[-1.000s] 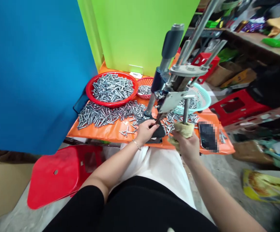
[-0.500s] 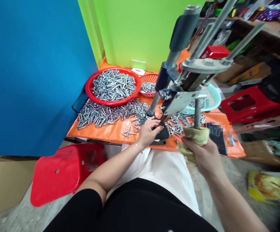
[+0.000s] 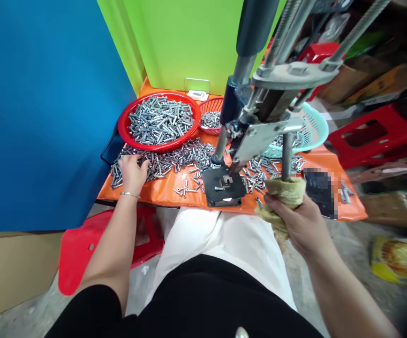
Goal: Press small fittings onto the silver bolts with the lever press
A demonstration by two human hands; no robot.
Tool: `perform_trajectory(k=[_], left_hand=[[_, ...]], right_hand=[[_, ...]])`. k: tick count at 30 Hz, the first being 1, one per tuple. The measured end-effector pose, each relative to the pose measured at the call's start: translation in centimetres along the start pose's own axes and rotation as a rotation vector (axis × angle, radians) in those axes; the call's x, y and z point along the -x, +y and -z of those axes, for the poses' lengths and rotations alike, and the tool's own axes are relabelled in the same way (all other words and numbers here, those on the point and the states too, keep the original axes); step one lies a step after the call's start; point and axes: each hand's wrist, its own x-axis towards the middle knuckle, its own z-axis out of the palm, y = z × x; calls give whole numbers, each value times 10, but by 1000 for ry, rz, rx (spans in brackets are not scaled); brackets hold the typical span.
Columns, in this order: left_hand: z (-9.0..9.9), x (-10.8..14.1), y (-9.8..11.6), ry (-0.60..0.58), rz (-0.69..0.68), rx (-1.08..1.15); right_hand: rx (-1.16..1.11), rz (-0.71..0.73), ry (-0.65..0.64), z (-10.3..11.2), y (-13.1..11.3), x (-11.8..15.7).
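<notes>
While the right hand [image 3: 305, 224] grips one lever [image 3: 287, 157], the left hand [image 3: 132, 174], fingers parted, is over countless pins [image 3: 173, 163], centre left.

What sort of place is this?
Probably a small workshop: there's what looks like a hand-lever press, loose metal parts heaped on the orange table covering, and a red basin full of more.

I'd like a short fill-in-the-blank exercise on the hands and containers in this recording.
The left hand is at the loose metal parts on the ____ table cover.
The right hand grips a lever with its end wrapped in ____.
The large round basin is coloured ____.
The turquoise basket stands to the ____ of that basin.

Missing words: orange; cloth; red; right.
</notes>
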Motion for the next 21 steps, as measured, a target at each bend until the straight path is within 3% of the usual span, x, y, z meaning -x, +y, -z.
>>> perform_trajectory(k=[3, 7, 10, 16, 21], left_hand=[[-7, 9, 18, -74, -100, 20], [-41, 33, 74, -412, -284, 195], [-65, 34, 103, -510, -317, 107], [-71, 14, 116, -631, -369, -176], [-71, 13, 112, -618, -395, -103]], right_hand=[[4, 45, -5, -1, 5, -3], [7, 83, -28, -6, 14, -14], [-7, 79, -5, -16, 21, -27], [-58, 122, -41, -29, 25, -39], [-29, 145, -56, -28, 26, -40]])
